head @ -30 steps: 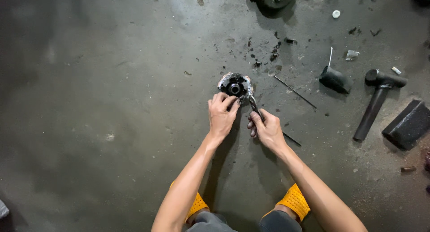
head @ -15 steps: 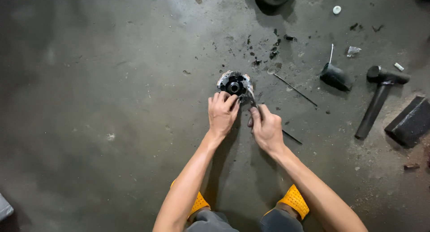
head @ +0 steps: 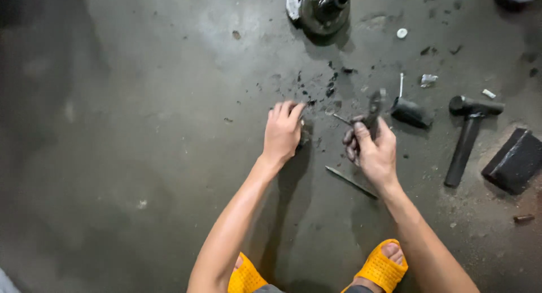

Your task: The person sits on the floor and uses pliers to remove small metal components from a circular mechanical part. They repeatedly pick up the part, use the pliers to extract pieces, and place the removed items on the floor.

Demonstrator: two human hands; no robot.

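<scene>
At the near edge of the view, two yellow sandals [head: 379,268] are seen at 6 o'clock on the dark concrete floor [head: 124,157], with both forearms rising from them.

A little farther, at about 5 o'clock from the right hand, a thin metal rod [head: 351,181] is laid flat on the floor, slanted, just beside the wrist.

Near the centre, the left hand [head: 281,132] is placed palm down, fingers curled together and pressed to the floor; a small dark part is largely hidden beneath the fingertips at their 3 o'clock side, so what is gripped cannot be told. At 3 o'clock from it, a short way apart, the right hand [head: 372,149] is closed in a fist around the handles of a dark pair of pliers [head: 374,109], whose tip is raised toward 12 o'clock. A thin pin is seen jutting from the fist toward 10 o'clock.

At 3 o'clock from the pliers, a small black wedge-like piece [head: 410,113] with a pale stick above it is found, then a black hammer [head: 468,136] lying with its head toward 12 o'clock, and a dark block [head: 513,160] at the far right.

Farther off, black grease crumbs [head: 330,89] are scattered at 12 o'clock from the hands. At the top edge, a round metal hub [head: 319,7] is set, with a small white cap [head: 401,33] at its 4 o'clock.
</scene>
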